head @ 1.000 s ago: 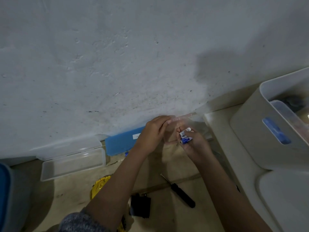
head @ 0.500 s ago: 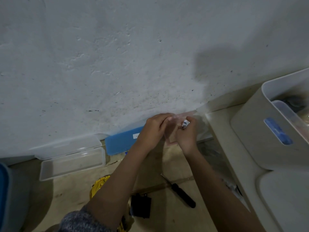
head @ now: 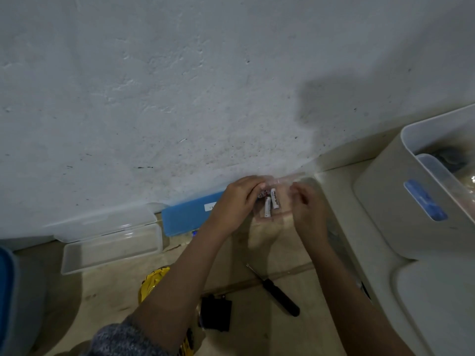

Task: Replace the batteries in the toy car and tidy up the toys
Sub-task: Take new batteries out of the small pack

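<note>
I hold a small clear plastic bag (head: 282, 179) up near the wall. A few white batteries (head: 272, 202) lie inside it. My left hand (head: 237, 202) pinches the bag's upper left edge. My right hand (head: 308, 209) is blurred at the bag's right side, fingers curled on the plastic. The yellow toy car (head: 151, 281) lies on the floor, mostly hidden under my left forearm. Its black battery cover (head: 216, 314) rests beside it, and a black-handled screwdriver (head: 280, 296) lies to the right.
An open clear plastic box (head: 110, 245) and a blue box (head: 187, 214) sit along the wall. A big white bin (head: 380, 201) holding containers stands at the right, with a white lid (head: 437, 304) in front. A blue tub (head: 7, 291) is at the left edge.
The batteries pinched in my right hand's fingers now lie inside the clear bag. My right hand has moved off to the bag's right side. My left hand stays on the bag.
</note>
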`<state>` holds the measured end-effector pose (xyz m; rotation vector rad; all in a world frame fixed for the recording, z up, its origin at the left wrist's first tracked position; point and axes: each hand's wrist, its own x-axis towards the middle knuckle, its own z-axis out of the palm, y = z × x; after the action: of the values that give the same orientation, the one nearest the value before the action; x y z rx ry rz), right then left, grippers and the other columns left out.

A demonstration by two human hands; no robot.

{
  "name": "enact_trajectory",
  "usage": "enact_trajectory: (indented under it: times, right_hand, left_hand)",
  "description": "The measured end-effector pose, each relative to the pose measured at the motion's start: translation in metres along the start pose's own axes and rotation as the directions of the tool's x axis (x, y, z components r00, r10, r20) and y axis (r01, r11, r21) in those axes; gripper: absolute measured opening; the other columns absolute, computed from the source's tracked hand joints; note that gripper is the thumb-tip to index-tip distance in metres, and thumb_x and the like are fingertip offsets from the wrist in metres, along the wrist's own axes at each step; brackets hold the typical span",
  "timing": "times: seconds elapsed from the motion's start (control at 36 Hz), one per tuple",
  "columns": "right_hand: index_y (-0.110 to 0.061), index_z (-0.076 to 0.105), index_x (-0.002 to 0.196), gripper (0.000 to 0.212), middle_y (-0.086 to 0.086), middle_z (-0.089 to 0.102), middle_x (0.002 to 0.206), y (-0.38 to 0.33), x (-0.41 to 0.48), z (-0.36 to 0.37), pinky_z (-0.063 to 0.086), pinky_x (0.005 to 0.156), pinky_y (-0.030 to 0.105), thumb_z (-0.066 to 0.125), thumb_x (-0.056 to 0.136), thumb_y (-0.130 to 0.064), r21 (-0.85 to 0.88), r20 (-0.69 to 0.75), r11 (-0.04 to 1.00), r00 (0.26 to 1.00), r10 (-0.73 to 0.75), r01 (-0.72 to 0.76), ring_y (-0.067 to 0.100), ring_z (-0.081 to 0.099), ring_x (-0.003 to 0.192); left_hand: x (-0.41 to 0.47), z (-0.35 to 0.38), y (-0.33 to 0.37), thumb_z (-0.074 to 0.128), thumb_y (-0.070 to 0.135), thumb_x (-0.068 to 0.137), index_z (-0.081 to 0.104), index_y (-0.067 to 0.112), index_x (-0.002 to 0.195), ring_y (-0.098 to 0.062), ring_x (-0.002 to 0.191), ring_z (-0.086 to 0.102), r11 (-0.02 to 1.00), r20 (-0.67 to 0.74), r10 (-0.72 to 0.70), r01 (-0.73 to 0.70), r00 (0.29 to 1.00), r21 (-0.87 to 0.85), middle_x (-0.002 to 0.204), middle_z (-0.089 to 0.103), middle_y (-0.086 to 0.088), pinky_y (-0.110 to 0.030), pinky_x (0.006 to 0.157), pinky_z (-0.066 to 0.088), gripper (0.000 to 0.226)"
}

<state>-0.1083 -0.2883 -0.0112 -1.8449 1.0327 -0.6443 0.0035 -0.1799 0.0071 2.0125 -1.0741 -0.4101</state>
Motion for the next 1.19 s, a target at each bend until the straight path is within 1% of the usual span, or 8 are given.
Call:
enact_trajectory:
  times: [0.08, 0.22, 0.44, 0.58, 0.78, 1.0, 1.08, 1.19]
  right_hand:
    - [-0.009, 0.065, 0.104, 0.02, -0.003, 0.061, 0.095, 0.0, 0.0, -0.009, 0.037, 0.069, -0.002, 0.047, 0.095, -0.012, 0.081, -0.155, 0.997, 0.988, 0.004, 0.009, 0.005, 0.055, 0.086]
    - [-0.021, 0.058, 0.084, 0.023, -0.008, 0.056, 0.075, 0.013, -0.005, -0.006, 0.036, 0.062, 0.021, 0.041, 0.097, -0.013, -0.025, 0.072, 0.993, 0.991, -0.114, 0.116, 0.004, 0.049, 0.066]
    - [0.003, 0.064, 0.11, 0.025, 0.02, 0.065, 0.113, 0.034, -0.021, -0.003, 0.044, 0.089, 0.025, 0.057, 0.087, -0.001, -0.273, 0.095, 0.931, 0.97, -0.225, 0.243, 0.03, 0.064, 0.099]
    - [0.01, 0.067, 0.091, 0.025, 0.028, 0.068, 0.093, 0.029, -0.022, -0.003, 0.057, 0.069, 0.042, 0.054, 0.081, -0.009, -0.343, 0.098, 0.846, 0.911, -0.401, 0.409, 0.037, 0.068, 0.084]
    - [0.008, 0.066, 0.101, 0.023, 0.026, 0.067, 0.102, 0.034, -0.021, -0.008, 0.053, 0.085, 0.04, 0.061, 0.082, -0.004, -0.366, 0.166, 0.868, 0.941, -0.295, 0.337, 0.036, 0.066, 0.092]
    - [0.001, 0.06, 0.113, 0.027, 0.016, 0.056, 0.125, 0.011, -0.016, -0.005, 0.038, 0.101, 0.029, 0.055, 0.087, -0.005, -0.351, 0.25, 0.903, 0.954, -0.166, 0.249, 0.029, 0.05, 0.12]
    - [-0.001, 0.065, 0.105, 0.024, 0.016, 0.062, 0.117, -0.002, -0.033, 0.008, 0.044, 0.098, 0.031, 0.059, 0.082, 0.002, -0.312, 0.261, 0.872, 0.916, -0.304, 0.378, 0.026, 0.057, 0.112]
    - [-0.003, 0.068, 0.093, 0.027, 0.015, 0.067, 0.097, -0.017, -0.063, 0.033, 0.041, 0.094, 0.033, 0.057, 0.073, 0.012, -0.18, 0.529, 0.783, 0.73, -0.433, 0.595, 0.031, 0.062, 0.095]
  left_hand:
    - [-0.005, 0.004, -0.002, 0.048, 0.018, 0.097, 0.062, 0.008, 0.119, -0.02, 0.111, 0.057, 0.994, 0.043, 0.048, -0.052, 0.998, 0.095, 0.121, 0.063, -0.007, -0.021, 0.095, 0.039, 0.028]
    - [-0.025, 0.019, 0.002, 0.048, 0.02, 0.095, 0.063, 0.009, 0.117, -0.022, 0.11, 0.058, 0.956, 0.047, 0.086, -0.096, 0.995, 0.276, 0.122, 0.063, -0.008, -0.018, 0.089, 0.041, 0.029]
    - [-0.036, 0.047, -0.007, 0.089, 0.01, 0.053, 0.068, 0.004, 0.11, -0.03, 0.106, 0.064, 0.847, 0.183, 0.043, -0.133, 0.982, 0.515, 0.114, 0.067, -0.016, -0.034, 0.086, 0.052, 0.061]
    - [-0.035, 0.05, -0.009, 0.086, 0.008, 0.056, 0.068, 0.005, 0.111, -0.03, 0.111, 0.061, 0.857, 0.145, 0.062, -0.127, 0.988, 0.5, 0.118, 0.065, -0.014, -0.037, 0.09, 0.05, 0.057]
    - [-0.031, 0.042, 0.009, 0.058, 0.008, 0.089, 0.032, 0.018, 0.145, -0.022, 0.144, 0.016, 0.878, 0.23, -0.068, -0.052, 0.971, 0.475, 0.154, 0.024, -0.004, -0.034, 0.114, 0.025, 0.063]
    - [-0.07, 0.009, 0.027, 0.065, 0.003, 0.074, 0.058, 0.01, 0.125, -0.028, 0.112, 0.06, 0.905, 0.042, 0.062, -0.073, 0.997, 0.418, 0.121, 0.062, -0.014, -0.036, 0.089, 0.051, 0.051]
    - [-0.11, -0.008, 0.021, 0.056, 0.024, 0.078, 0.066, 0.015, 0.111, -0.026, 0.1, 0.065, 0.848, -0.232, -0.061, 0.173, 0.971, 0.501, 0.107, 0.068, -0.007, -0.036, 0.085, 0.052, 0.036]
    - [-0.172, -0.02, 0.015, 0.03, 0.053, 0.094, 0.024, 0.014, 0.146, -0.037, 0.142, 0.016, 0.62, -0.265, -0.601, 0.649, 0.754, 0.441, 0.153, 0.022, -0.018, -0.054, 0.111, 0.018, 0.065]
